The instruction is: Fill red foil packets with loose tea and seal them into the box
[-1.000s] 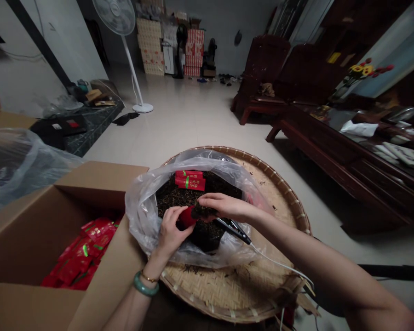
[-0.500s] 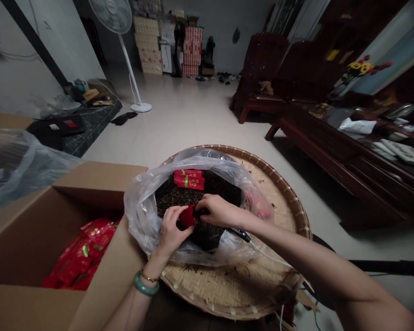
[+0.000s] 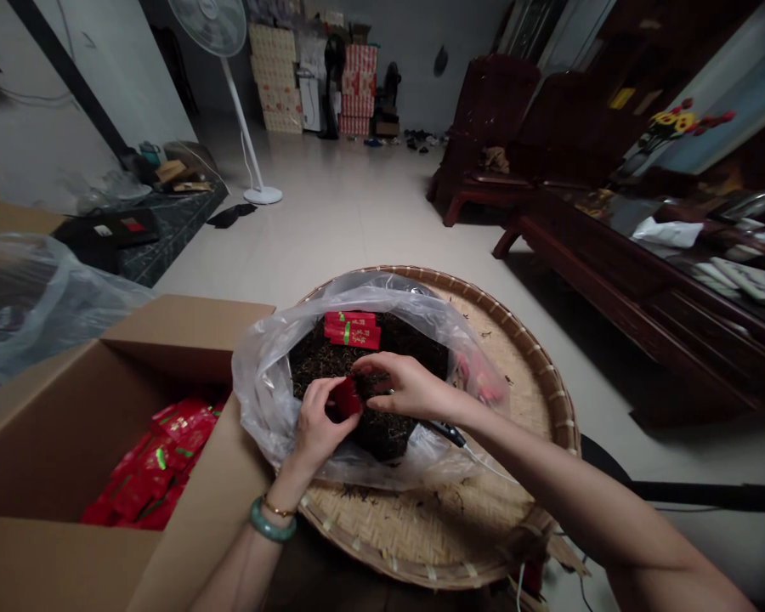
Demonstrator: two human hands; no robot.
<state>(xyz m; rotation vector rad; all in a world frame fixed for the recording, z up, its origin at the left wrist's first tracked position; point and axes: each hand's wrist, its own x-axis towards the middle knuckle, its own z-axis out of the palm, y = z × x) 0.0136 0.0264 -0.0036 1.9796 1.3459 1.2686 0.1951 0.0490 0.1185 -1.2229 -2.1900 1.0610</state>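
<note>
My left hand [image 3: 322, 416] grips a small red packet [image 3: 348, 398] between thumb and fingers, its mouth turned to the right. Close by that mouth, my right hand [image 3: 399, 384] has its thumb and fingers apart, with dark leaves showing between them and the packet. Below both hands lie loose dark twisted leaves, like tea [image 3: 382, 438], inside a clear plastic bag [image 3: 264, 374] with its top spread wide. Several flat red packets [image 3: 354, 331] with green marks and gold print rest on the leaves at the far side.
The bag sits on a round woven bamboo tray [image 3: 414, 544] with leaf bits scattered on it. A black-handled tool with a white cord [image 3: 446, 432] lies at the bag's right. At left, a cardboard box [image 3: 184, 327] holds filled-looking red packets [image 3: 150, 467]. Wooden furniture [image 3: 586, 272] stands right.
My right hand's fingers have spread apart beside the packet's mouth. My left hand keeps its hold on the packet, and the view has shifted slightly.
</note>
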